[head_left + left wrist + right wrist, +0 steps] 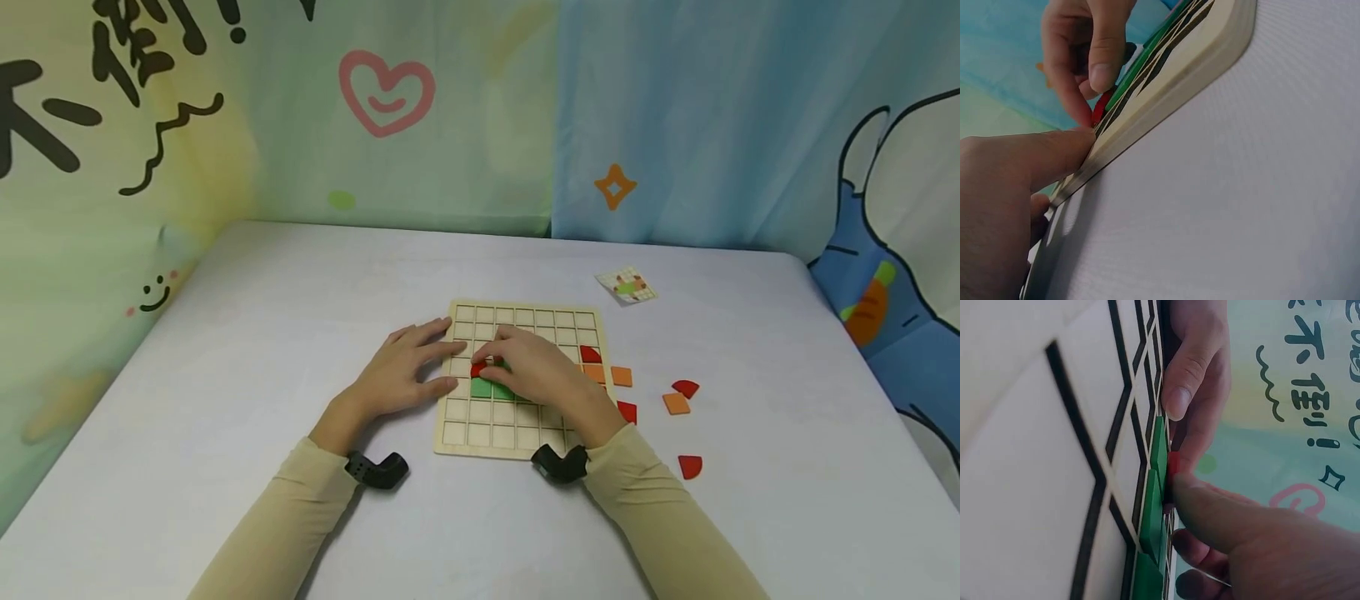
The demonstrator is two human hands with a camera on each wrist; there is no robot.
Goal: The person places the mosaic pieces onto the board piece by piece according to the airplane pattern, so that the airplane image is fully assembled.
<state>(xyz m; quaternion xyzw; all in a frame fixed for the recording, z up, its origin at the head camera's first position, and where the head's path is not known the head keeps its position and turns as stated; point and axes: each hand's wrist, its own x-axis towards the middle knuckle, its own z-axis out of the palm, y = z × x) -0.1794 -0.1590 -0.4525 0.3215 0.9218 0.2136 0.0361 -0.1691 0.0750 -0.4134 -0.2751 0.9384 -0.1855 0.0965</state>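
A wooden grid board (491, 437) lies on the white table. Between thumb and fingertips, my right hand (536, 367) pinches a red quarter-round tile (477, 369) over the board's left part. Green square tiles (482, 388) sit in the grid right beside it, some covered by that hand. The red tile (1173, 464) shows edge-on against the green ones in the right wrist view. My left hand (405, 367) rests at the board's left edge, fingers extended and fingertips on the rim; its thumb (1063, 153) lies at the board's edge in the left wrist view.
On the board's right side are a red tile (590, 354) and an orange square (594, 372). More loose tiles lie right of the board, including an orange square (676, 404) and a red quarter-round (690, 467). A small pattern card (627, 286) lies behind them. Printed curtains hang behind.
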